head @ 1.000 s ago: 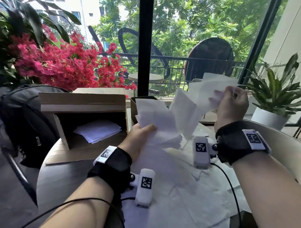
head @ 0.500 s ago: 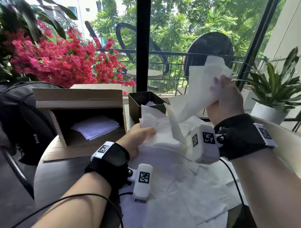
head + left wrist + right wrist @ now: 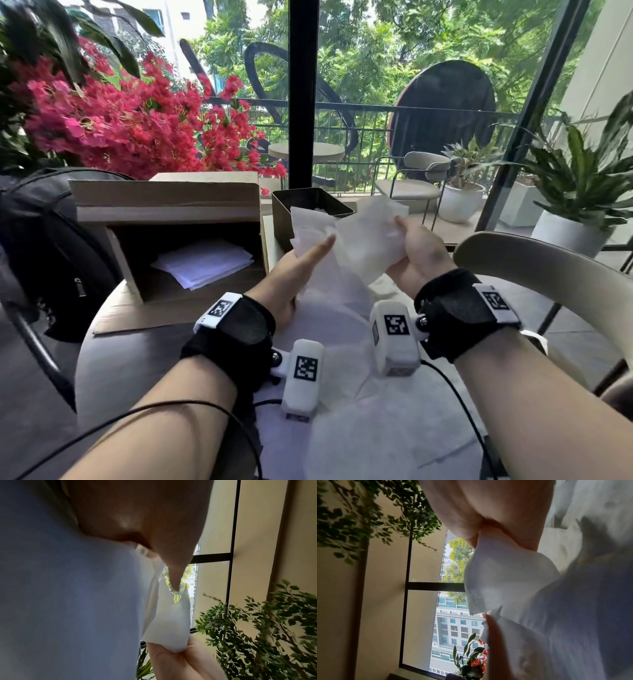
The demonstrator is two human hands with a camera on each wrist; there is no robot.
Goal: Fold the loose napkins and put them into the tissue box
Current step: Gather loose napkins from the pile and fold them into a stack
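A: Both hands hold one white napkin (image 3: 356, 240) up above the bench (image 3: 137, 359), in front of the dark tissue box (image 3: 294, 205) — left hand (image 3: 291, 270) grips its left edge with the forefinger laid straight along the sheet, right hand (image 3: 416, 250) has thumb and fingers pinching the right side.

B: Then I'd bring the pinched edges together, matching corners before creasing — thin paper skews easily.

A: And the loose napkins (image 3: 359, 428) lying below?

B: Keep them clear of the fold; fold narrow enough for the box mouth.
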